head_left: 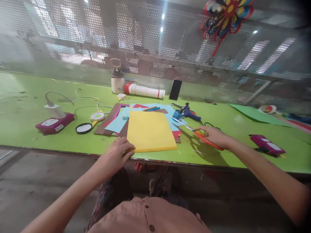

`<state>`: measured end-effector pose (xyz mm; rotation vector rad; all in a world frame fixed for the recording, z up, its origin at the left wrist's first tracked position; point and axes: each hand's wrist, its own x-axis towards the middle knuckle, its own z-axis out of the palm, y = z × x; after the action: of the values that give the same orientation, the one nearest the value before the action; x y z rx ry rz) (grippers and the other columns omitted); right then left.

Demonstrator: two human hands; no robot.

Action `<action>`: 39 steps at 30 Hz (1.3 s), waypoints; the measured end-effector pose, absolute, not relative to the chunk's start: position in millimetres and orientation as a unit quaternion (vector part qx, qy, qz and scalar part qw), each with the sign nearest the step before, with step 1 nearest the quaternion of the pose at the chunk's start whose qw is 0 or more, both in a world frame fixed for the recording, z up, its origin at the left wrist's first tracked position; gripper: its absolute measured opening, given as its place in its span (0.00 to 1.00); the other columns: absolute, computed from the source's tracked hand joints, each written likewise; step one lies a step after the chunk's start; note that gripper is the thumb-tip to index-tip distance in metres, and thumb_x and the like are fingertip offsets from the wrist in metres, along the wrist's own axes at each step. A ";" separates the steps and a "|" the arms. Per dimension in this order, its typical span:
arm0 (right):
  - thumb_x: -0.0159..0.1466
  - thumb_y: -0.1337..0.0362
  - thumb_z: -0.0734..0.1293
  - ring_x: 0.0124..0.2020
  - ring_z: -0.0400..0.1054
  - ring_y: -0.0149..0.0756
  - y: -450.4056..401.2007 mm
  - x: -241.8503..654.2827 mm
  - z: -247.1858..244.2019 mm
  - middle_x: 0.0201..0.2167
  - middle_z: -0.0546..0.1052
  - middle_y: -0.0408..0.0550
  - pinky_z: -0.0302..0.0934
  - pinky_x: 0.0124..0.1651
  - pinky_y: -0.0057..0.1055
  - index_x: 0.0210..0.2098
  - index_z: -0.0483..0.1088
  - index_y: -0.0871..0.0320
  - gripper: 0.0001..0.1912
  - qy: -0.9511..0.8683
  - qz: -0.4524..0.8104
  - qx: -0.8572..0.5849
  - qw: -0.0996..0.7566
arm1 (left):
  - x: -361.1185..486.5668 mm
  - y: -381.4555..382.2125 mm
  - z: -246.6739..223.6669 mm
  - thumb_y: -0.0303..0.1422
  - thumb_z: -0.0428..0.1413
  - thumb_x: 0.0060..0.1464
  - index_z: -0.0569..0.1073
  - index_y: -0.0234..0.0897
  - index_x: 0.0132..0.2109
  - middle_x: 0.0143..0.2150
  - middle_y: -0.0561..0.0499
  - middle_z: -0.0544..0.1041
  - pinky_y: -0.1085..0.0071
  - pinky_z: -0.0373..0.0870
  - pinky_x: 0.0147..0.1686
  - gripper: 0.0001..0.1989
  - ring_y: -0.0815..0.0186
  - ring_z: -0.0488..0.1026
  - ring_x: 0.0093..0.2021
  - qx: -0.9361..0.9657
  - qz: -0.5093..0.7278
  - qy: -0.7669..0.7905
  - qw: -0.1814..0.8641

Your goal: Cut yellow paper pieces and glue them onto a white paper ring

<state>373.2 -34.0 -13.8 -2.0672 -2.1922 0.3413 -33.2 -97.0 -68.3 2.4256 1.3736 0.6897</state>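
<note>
My left hand (119,149) is closed on the lower left corner of a yellow paper sheet (151,131), near the table's front edge. A darker yellow strip runs along the sheet's near edge, perhaps a fold. My right hand (216,137) holds a pair of scissors (206,138) by the orange handles. Their blades are spread and point left, just right of the sheet and apart from it. Beneath the yellow sheet lie light blue paper (113,125), brown, red and magenta sheets. A blue tape roll (177,115) sits by the blade tips.
On the green table (60,142) are a magenta power strip (55,123) at left, another (267,144) at right, a blue glue gun (191,114), a sprayer bottle (118,81), a white tube (145,90), a phone (175,89) and green paper (257,114). Behind stands a perforated metal screen (145,42).
</note>
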 end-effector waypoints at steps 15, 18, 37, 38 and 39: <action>0.57 0.55 0.69 0.32 0.69 0.36 -208.0 314.0 -55.7 0.31 0.72 0.47 0.64 0.31 0.29 0.52 0.68 0.54 0.24 -0.557 0.601 -0.534 0.208 | -29.1 -89.8 -42.0 0.35 0.51 0.56 0.70 0.38 0.30 0.32 0.51 0.71 0.67 0.64 0.35 0.09 0.63 0.68 0.34 0.805 0.220 0.481 0.268; 0.59 0.55 0.69 0.34 0.67 0.35 -216.6 308.0 -69.8 0.33 0.71 0.45 0.64 0.36 0.29 0.49 0.69 0.53 0.19 -0.557 0.629 -0.513 0.172 | -25.4 -102.7 -41.5 0.35 0.50 0.56 0.71 0.39 0.30 0.32 0.51 0.70 0.67 0.63 0.34 0.09 0.64 0.67 0.33 0.778 0.246 0.501 0.288; 0.65 0.45 0.56 0.29 0.58 0.34 -223.2 254.0 -92.0 0.28 0.66 0.43 0.53 0.33 0.29 0.47 0.64 0.54 0.22 -0.668 0.509 -0.499 0.213 | 22.4 -166.6 -77.2 0.30 0.54 0.57 0.71 0.40 0.42 0.38 0.49 0.70 0.67 0.67 0.37 0.06 0.64 0.68 0.37 0.732 0.395 0.529 0.169; 0.65 0.44 0.56 0.27 0.57 0.33 -224.4 253.4 -93.4 0.27 0.65 0.42 0.52 0.31 0.28 0.47 0.64 0.54 0.23 -0.663 0.509 -0.504 0.216 | 17.9 -171.3 -79.6 0.31 0.54 0.56 0.70 0.41 0.41 0.37 0.50 0.70 0.68 0.67 0.35 0.05 0.65 0.68 0.35 0.719 0.400 0.537 0.185; 0.64 0.42 0.56 0.26 0.55 0.32 -225.4 252.8 -94.8 0.26 0.64 0.41 0.50 0.30 0.28 0.48 0.63 0.54 0.25 -0.658 0.512 -0.508 0.217 | 12.9 -175.8 -82.3 0.32 0.55 0.56 0.70 0.41 0.38 0.35 0.51 0.69 0.69 0.66 0.32 0.03 0.66 0.67 0.32 0.693 0.400 0.562 0.209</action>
<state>252.8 -225.4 -94.8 -1.4069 -1.8226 1.4187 12.9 -175.8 -82.3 1.9272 1.5638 1.1131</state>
